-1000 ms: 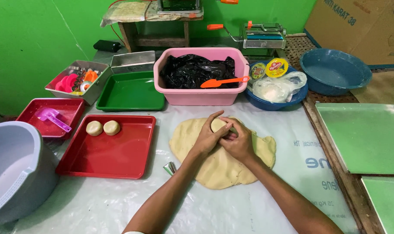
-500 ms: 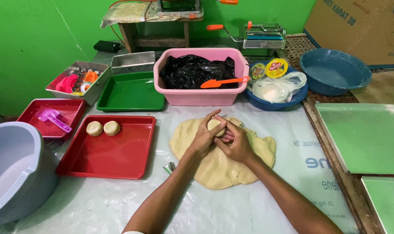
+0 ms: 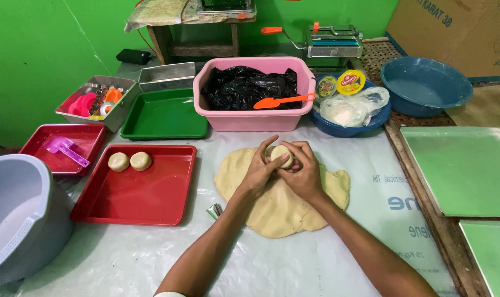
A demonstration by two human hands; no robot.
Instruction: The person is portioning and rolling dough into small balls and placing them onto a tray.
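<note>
Both of my hands meet above a flat sheet of pale dough [image 3: 272, 212] spread on the plastic-covered table. My left hand [image 3: 261, 168] and my right hand [image 3: 302, 173] cup a small round dough ball [image 3: 283, 155] between their fingers. To the left, two shaped dough rounds [image 3: 130, 161] lie at the back of a red tray [image 3: 151, 203]. A small metal cutter [image 3: 214, 210] rests on the table between the tray and the dough sheet.
A pink tub [image 3: 255, 118] with a black bag and an orange spatula [image 3: 283, 101] stands behind the dough. Green tray [image 3: 164, 118], small red tray [image 3: 63, 148], grey bucket [image 3: 13, 214], blue bowls [image 3: 426, 85] and green boards [image 3: 462, 170] surround the work area.
My hands have kept turning and pressing the dough ball, which now shows more clearly between my fingers. Nothing else has moved.
</note>
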